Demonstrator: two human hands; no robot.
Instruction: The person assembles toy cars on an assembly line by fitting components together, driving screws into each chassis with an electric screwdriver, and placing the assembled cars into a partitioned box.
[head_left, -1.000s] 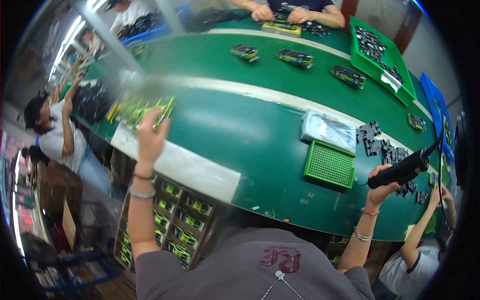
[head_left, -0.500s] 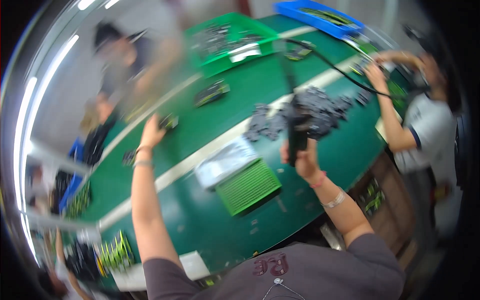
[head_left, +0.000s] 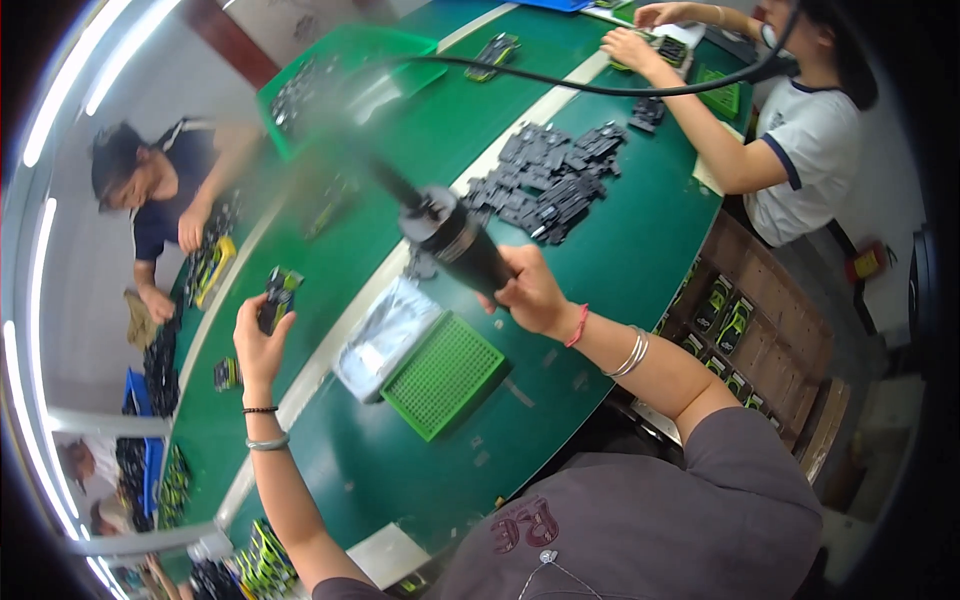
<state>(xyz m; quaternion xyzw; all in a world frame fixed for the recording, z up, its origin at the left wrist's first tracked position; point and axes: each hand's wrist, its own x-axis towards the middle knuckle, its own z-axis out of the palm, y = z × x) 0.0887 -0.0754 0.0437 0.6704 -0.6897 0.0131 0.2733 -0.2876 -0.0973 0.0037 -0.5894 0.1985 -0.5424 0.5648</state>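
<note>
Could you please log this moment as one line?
Left hand: holding black-and-green piece | Right hand: gripping black cylindrical tool | On green table: green perforated tray, black parts

Black power tool (head_left: 462, 248), black and lime-green car-shaped piece (head_left: 279, 297), bright green tray (head_left: 446, 375) with a dotted grid, dark green table (head_left: 560, 365), black parts (head_left: 555, 180), the person's dark grey shirt (head_left: 650, 500) with maroon lettering (head_left: 542, 520)

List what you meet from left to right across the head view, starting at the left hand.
Left hand holding a toy car → plastic-wrapped pack → green perforated tray → right hand gripping a black power tool → brown divided box → red fire extinguisher.
</note>
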